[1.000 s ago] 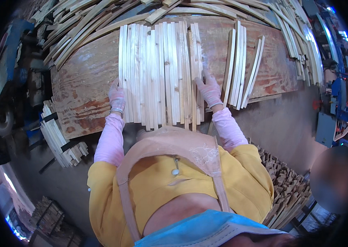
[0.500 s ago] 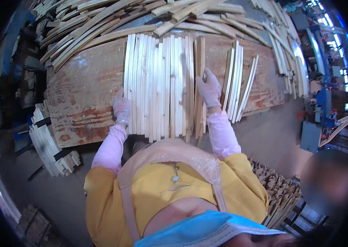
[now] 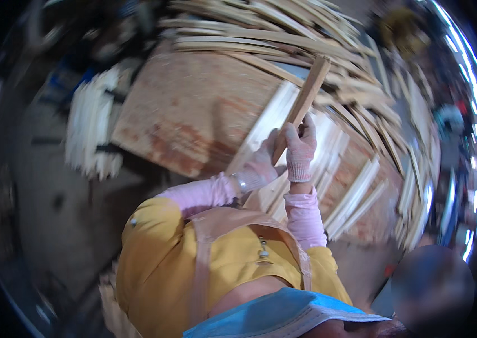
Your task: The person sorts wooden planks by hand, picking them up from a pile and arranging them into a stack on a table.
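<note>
A brown wooden strip [image 3: 309, 90] is lifted off the table and slants away from me to the upper right. My right hand [image 3: 301, 149], in a pale knit glove, is closed on it with the thumb along its side. Gloved likewise, my left hand [image 3: 261, 164] closes around its near end, which the fingers partly hide. Beneath both hands lies a row of pale wooden strips [image 3: 269, 121] side by side, partly covered by my hands and arms.
The row rests on a worn plywood tabletop [image 3: 187, 107]. Further right lie a few separate strips [image 3: 354, 194]. A loose heap of strips [image 3: 261, 39] spans the far side. Left of the table stands a stack of pale strips [image 3: 89, 121]. A person, blurred, is at lower right.
My left hand has moved from the row's left edge to the strip at my right hand. That strip is now raised and tilted. My view has turned, so the table appears rotated.
</note>
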Available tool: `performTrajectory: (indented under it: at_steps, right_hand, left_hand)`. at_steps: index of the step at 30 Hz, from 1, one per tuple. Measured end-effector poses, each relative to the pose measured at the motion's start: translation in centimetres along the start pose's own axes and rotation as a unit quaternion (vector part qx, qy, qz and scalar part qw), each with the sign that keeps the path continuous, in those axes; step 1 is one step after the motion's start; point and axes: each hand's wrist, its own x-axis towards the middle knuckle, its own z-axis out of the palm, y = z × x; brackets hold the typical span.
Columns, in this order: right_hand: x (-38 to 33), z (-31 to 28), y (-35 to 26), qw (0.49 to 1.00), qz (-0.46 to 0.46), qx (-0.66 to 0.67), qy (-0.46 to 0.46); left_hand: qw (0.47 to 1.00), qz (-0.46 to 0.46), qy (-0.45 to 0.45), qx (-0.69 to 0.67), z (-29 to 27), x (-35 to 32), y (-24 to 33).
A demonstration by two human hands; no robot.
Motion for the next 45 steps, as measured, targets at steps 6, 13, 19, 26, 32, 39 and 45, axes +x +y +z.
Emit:
performTrajectory:
  at_steps: [6, 13, 19, 26, 32, 39, 45]
  right_hand:
    - [-2.2, 8.5, 6.9, 0.857, -0.287, -0.379, -0.201]
    - [-6.6, 11.6, 10.4, 0.777, -0.231, -0.495, -0.312]
    - [-6.2, 12.2, 11.7, 0.755, -0.258, -0.536, -0.274]
    - [-5.9, 15.2, 10.6, 0.684, -0.136, -0.661, -0.278]
    - [-6.0, 16.4, 11.2, 0.691, -0.103, -0.679, -0.228]
    - [-6.4, 17.3, 11.0, 0.710, -0.124, -0.660, -0.213]
    - [-6.6, 16.4, 9.9, 0.782, -0.056, -0.577, -0.230]
  left_hand:
    - [0.974, -0.147, 0.162, 0.063, -19.7, -1.8, -10.4]
    - [0.781, -0.284, 0.344, 0.437, -52.0, -13.2, -23.0]
    - [0.787, -0.464, 0.126, 0.385, -63.2, -9.7, -38.3]
    - [0.815, -0.435, 0.145, 0.355, -62.9, -11.1, -53.2]
    - [0.785, -0.376, -0.043, 0.490, -62.3, -7.7, -55.4]
    - [0.816, -0.385, 0.114, 0.415, -61.8, -10.5, -59.2]
    - [0.858, -0.500, 0.116, -0.015, -62.2, -4.6, -54.1]
